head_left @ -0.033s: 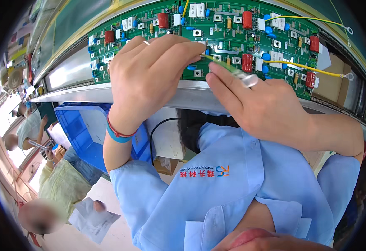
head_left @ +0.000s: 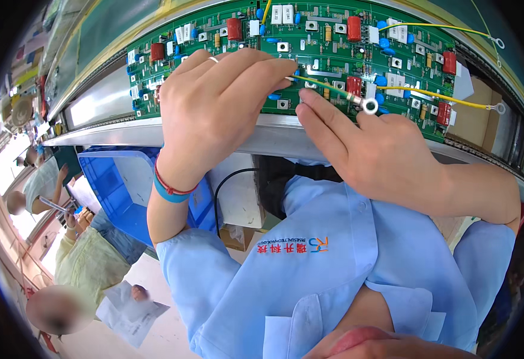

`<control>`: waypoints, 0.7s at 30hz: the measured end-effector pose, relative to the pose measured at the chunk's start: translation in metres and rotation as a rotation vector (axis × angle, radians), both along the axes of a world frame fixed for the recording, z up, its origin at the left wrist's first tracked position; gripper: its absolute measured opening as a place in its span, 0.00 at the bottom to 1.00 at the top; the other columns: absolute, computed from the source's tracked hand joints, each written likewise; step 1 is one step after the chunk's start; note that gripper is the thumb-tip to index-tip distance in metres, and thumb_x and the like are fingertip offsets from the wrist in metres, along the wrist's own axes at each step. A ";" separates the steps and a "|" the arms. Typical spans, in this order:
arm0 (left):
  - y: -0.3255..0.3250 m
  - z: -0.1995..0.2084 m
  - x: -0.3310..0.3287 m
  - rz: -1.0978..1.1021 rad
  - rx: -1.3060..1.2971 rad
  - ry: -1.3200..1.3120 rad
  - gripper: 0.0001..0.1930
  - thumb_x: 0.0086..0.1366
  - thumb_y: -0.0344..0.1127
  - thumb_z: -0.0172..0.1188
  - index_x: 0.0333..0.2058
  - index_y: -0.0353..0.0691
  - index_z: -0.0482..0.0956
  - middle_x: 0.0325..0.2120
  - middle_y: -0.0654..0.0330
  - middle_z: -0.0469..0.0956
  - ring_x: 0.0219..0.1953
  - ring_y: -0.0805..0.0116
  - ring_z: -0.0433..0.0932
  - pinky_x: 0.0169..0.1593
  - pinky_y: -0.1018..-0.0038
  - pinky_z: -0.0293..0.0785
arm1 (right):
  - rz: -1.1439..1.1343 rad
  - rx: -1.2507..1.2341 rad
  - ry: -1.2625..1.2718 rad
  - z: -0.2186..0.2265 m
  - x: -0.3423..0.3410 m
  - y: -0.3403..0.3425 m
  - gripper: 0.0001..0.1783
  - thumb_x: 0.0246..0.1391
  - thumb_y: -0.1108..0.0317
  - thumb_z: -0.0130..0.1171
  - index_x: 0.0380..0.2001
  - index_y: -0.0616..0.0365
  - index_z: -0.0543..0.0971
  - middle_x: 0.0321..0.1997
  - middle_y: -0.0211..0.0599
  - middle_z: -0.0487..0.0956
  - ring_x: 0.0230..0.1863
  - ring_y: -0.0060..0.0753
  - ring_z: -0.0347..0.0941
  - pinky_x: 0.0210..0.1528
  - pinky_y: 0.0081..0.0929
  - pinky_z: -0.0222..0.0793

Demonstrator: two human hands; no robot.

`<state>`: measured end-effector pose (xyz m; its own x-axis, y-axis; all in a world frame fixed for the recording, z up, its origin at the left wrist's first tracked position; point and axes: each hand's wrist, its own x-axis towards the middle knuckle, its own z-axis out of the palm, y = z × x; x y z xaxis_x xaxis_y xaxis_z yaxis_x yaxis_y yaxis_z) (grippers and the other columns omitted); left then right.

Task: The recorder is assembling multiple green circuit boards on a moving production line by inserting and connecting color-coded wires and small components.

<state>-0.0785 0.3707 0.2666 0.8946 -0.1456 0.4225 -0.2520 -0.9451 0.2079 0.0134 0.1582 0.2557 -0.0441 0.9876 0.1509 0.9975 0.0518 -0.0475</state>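
Note:
My left hand (head_left: 220, 102), with a ring on one finger, is closed in a pinch over the circuit board (head_left: 310, 48). Between its fingertips is one end of a thin yellow-green wire (head_left: 325, 88). This wire runs to the right and ends in a metal ring terminal (head_left: 370, 106). My right hand (head_left: 388, 149) is just below the wire, two fingers stretched toward the left fingertips and apart from them. Nothing shows in its grasp, and the terminal hangs by its knuckles. The green board carries red, white and blue components.
Two more yellow wires with ring terminals, an upper wire (head_left: 447, 26) and a lower wire (head_left: 441, 96), stick out right from the board. A metal rail (head_left: 286, 134) runs along its near edge. Below left is a blue bin (head_left: 115, 179). People (head_left: 91, 251) are at far left.
The wire's ring terminal, blurred before, is now sharp and slightly higher and farther right. My left hand has shifted a little to the right; my right hand has hardly moved.

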 end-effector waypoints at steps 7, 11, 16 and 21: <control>0.025 0.015 -0.026 0.084 -0.043 0.077 0.14 0.50 0.30 0.68 0.39 0.46 0.83 0.28 0.65 0.81 0.22 0.68 0.74 0.25 0.76 0.64 | -0.086 -0.037 -0.063 -0.009 -0.008 -0.004 0.27 0.45 0.71 0.55 0.53 0.62 0.75 0.61 0.39 0.74 0.16 0.19 0.60 0.15 0.17 0.61; 0.064 0.018 -0.060 0.439 -0.196 -0.008 0.13 0.57 0.26 0.64 0.43 0.42 0.83 0.32 0.64 0.82 0.27 0.77 0.76 0.30 0.78 0.64 | -0.156 -0.046 0.002 -0.007 -0.011 -0.008 0.27 0.45 0.72 0.54 0.53 0.62 0.75 0.58 0.39 0.76 0.15 0.18 0.63 0.15 0.17 0.62; 0.171 -0.004 -0.123 0.761 -0.193 -0.009 0.13 0.66 0.35 0.59 0.48 0.41 0.81 0.42 0.63 0.82 0.34 0.77 0.76 0.37 0.80 0.68 | -0.318 0.023 0.033 -0.014 -0.025 -0.011 0.25 0.45 0.71 0.55 0.51 0.61 0.76 0.59 0.37 0.76 0.14 0.19 0.64 0.15 0.18 0.63; 0.268 -0.061 -0.179 0.969 -0.154 0.085 0.23 0.71 0.44 0.52 0.58 0.35 0.70 0.50 0.49 0.76 0.49 0.60 0.77 0.51 0.69 0.71 | -0.523 0.017 0.015 -0.041 -0.038 -0.023 0.26 0.47 0.70 0.54 0.53 0.59 0.73 0.59 0.36 0.76 0.16 0.19 0.70 0.17 0.18 0.65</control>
